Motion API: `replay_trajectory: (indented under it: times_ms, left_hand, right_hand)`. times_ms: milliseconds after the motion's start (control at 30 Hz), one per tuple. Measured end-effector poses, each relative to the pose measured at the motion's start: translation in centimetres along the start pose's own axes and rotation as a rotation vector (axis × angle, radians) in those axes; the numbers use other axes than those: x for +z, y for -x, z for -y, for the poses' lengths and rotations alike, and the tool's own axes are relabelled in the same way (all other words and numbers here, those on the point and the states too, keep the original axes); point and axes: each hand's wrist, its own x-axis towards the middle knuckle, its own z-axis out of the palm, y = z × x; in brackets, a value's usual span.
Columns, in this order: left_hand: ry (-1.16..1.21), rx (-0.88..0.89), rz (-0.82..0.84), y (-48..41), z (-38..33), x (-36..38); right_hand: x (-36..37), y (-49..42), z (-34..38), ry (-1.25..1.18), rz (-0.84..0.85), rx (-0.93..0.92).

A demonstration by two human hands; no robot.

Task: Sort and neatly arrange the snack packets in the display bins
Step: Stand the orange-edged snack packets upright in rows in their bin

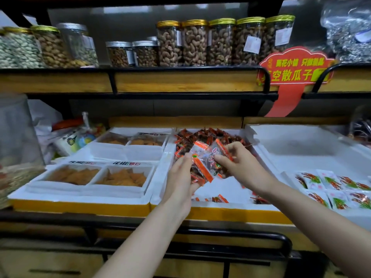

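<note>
The small clear plastic snack packets with orange edges (207, 163) are fanned between both hands, held above the middle white foam bin (226, 189). This is probably so they can be squared into one stack before being laid down. I can tell at least three in the fan, but the overlap hides the true number. The left hand (180, 177) is curled under the bundle with its thumb on top, holding it from 8 o'clock. The right hand (239, 163) pinches the top packet's far edge from 3 o'clock, as if aligning or peeling it. At the bin's 12 o'clock end is a loose heap of like packets (210, 135), too jumbled to count. A handful of strays (213, 198) lie at its 6 o'clock rim, which suggests the sorting is only partly done. At 9 o'clock, the neighbouring white foam bin (80, 194) holds four clear-topped trays of orange-brown crisps (122, 176), set two by two with a bare gap between the pairs. At 3 o'clock, a third white foam bin (301, 141) carries flat white packets printed red and green (339, 200) in neat rows. At least seven show, and more are cut off by the frame edge. On the upper wooden shelf (180, 81), at 12 o'clock, five gold-lidded clear jars of cashews (195, 43) stand in a row beside a red cardboard sign (295, 67).
</note>
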Motion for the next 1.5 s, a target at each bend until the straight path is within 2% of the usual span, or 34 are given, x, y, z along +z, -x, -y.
replay_trajectory:
  times_ms: [67,133,200,267,367,500,567,633,667,767,867,1067,1167,1300,1367,1433,1500]
  left_hand:
    - [0.008,0.007,0.103,0.4,-0.5,-0.8]
    - [-0.097,0.062,0.175,0.8,-0.8,-1.3]
    - [-0.277,0.142,0.157,0.6,-0.8,-1.9]
    - [-0.37,0.214,0.138,0.2,-0.9,-2.5]
    - [-0.494,0.252,0.179,-0.7,-1.1,-3.1]
    - [-0.595,0.248,0.198,-2.0,-0.9,-2.9]
    - [-0.603,0.264,0.197,-2.9,-0.8,-2.7]
    - [-0.574,0.283,0.179,-4.3,-0.6,-2.9]
    - [-0.55,0.279,0.164,-5.2,-0.5,-3.0]
    - [-0.545,0.25,0.118,-7.8,0.3,-3.1]
    - [-0.539,0.226,0.119,-10.4,1.5,-2.9]
    - [-0.574,0.227,0.143,-14.7,3.5,-2.1]
    - [-0.575,0.233,0.126,-16.6,4.3,-2.2]
    - [-0.574,0.205,0.035,-18.7,5.2,-2.8]
    - [-0.558,0.187,-0.019,-19.5,5.4,-3.3]
    - [-0.555,0.125,-0.03,-20.2,5.7,-3.9]
    - [-0.532,-0.015,0.047,-20.3,6.0,-4.1]
  right_hand:
    - [0.8,-0.4,-0.1,-0.003,0.04,0.004]
    - [1.6,-0.6,-0.2,-0.026,0.099,0.003]
    - [2.1,-0.7,-0.2,-0.141,0.105,-0.002]
    - [2.3,-0.8,-0.3,-0.213,0.037,-0.039]
    - [2.3,-1.5,-1.0,-0.129,-0.062,-0.12]
    - [2.0,-2.6,-1.8,-0.102,0.013,-0.204]
    - [1.5,-3.7,-2.8,-0.152,0.056,-0.172]
    - [0.8,-4.9,-5.0,-0.083,0.082,-0.136]
    - [0.4,-5.4,-6.6,0.053,0.136,-0.13]
    - [0.1,-6.4,-11.6,0.469,0.492,-0.057]
    - [0.9,-7.0,-14.3,0.524,0.723,0.002]
    - [2.2,-9.2,-16.2,0.646,0.849,-0.072]
    - [1.5,-10.8,-16.6,0.569,0.742,-0.039]
    - [0.3,-13.6,-17.0,0.354,0.358,-0.017]
    - [0.1,-14.8,-16.6,0.165,0.241,-0.022]
    - [0.5,-15.6,-15.7,0.08,0.27,-0.058]
    - [1.5,-16.1,-14.5,0.14,0.388,-0.111]
